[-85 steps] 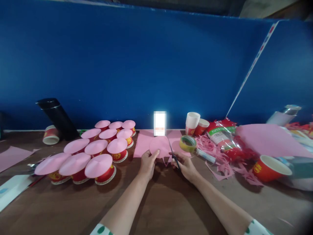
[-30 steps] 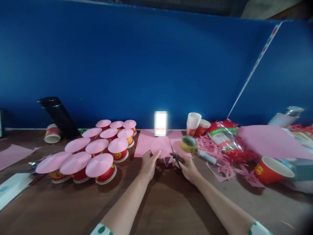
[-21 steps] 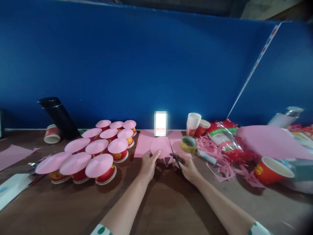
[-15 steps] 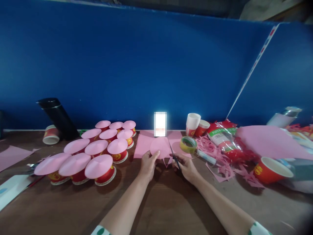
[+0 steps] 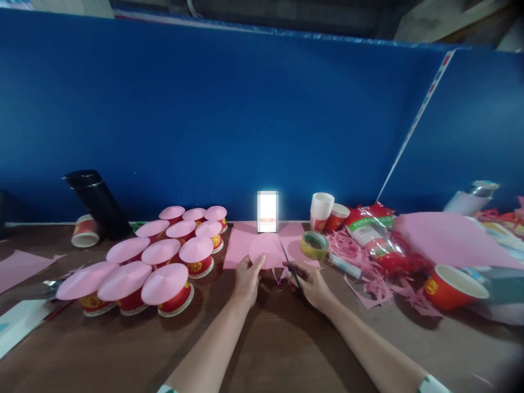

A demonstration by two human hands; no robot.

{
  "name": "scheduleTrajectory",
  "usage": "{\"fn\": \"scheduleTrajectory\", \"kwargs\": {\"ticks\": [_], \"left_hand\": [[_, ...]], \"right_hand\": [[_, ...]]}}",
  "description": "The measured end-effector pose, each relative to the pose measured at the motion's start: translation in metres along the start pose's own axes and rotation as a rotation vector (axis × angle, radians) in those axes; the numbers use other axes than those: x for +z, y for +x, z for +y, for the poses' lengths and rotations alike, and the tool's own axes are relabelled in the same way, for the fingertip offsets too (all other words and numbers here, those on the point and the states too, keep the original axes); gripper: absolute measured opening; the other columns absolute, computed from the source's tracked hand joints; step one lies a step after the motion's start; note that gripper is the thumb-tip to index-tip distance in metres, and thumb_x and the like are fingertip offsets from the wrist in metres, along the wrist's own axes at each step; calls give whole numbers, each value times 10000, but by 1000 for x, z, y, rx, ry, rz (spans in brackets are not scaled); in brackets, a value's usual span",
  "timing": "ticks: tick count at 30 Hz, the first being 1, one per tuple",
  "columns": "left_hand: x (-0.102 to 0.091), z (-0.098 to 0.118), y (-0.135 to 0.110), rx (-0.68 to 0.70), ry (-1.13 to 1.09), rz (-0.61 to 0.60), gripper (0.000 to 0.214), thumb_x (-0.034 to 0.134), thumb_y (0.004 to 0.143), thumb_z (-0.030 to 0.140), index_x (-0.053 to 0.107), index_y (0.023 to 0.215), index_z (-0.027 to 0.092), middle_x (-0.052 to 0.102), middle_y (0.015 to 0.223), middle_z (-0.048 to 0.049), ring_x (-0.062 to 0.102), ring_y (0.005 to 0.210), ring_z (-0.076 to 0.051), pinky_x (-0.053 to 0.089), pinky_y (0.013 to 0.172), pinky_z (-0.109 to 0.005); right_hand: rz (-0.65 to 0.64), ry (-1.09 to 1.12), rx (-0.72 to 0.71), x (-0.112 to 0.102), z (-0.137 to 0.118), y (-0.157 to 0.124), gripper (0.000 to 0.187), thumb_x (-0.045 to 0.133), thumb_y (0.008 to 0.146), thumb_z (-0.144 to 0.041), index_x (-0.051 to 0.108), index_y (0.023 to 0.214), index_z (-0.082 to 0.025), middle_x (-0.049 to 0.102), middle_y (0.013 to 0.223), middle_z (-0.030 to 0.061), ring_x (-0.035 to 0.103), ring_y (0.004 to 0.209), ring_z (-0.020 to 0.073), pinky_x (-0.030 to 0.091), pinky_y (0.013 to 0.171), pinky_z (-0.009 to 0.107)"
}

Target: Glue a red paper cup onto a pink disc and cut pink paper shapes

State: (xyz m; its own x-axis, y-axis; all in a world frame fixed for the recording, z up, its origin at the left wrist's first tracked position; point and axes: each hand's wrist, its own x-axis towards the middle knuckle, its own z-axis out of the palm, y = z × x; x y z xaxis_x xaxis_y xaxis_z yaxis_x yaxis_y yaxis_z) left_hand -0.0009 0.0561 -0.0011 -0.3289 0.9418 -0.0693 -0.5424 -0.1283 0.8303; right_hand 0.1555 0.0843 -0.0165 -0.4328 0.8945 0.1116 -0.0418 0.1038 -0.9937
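Between thumb and fingers, my left hand (image 5: 248,279) grips the near edge of a round pink paper disc (image 5: 266,251). Dark-handled scissors (image 5: 292,270) are in my right hand (image 5: 310,284), their blades pointing away from me along the disc's right edge. Whether the blades are parted is too small to tell. A thin curled pink paper strip (image 5: 280,275) hangs below the disc. Behind it lie larger pink paper sheets (image 5: 237,245). A roll of yellow-green tape (image 5: 314,245) sits just right of the sheets.
Red paper cups with pink cone tops (image 5: 166,284) stand in rows at left. A black bottle (image 5: 98,202) leans on the blue wall (image 5: 245,109). At right are a red plastic bag (image 5: 372,234), pink paper scraps (image 5: 372,289), a red cup (image 5: 454,286) and stacked cups (image 5: 321,210).
The whole view has shifted slightly, so things sit a little lower in it. Both hands keep their hold on the disc and the scissors.
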Motion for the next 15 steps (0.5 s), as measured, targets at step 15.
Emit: {"fn": "scheduleTrajectory", "kwargs": {"ticks": [15], "left_hand": [[-2, -4, 2, -2, 13, -32, 304, 717, 592, 339, 597, 757, 113, 654, 626, -32, 607, 558, -151, 465, 562, -265]], "right_hand": [[-4, 24, -19, -1, 3, 1, 375, 655, 703, -334, 575, 1012, -136, 536, 623, -18, 459, 496, 78, 369, 457, 209]]}}
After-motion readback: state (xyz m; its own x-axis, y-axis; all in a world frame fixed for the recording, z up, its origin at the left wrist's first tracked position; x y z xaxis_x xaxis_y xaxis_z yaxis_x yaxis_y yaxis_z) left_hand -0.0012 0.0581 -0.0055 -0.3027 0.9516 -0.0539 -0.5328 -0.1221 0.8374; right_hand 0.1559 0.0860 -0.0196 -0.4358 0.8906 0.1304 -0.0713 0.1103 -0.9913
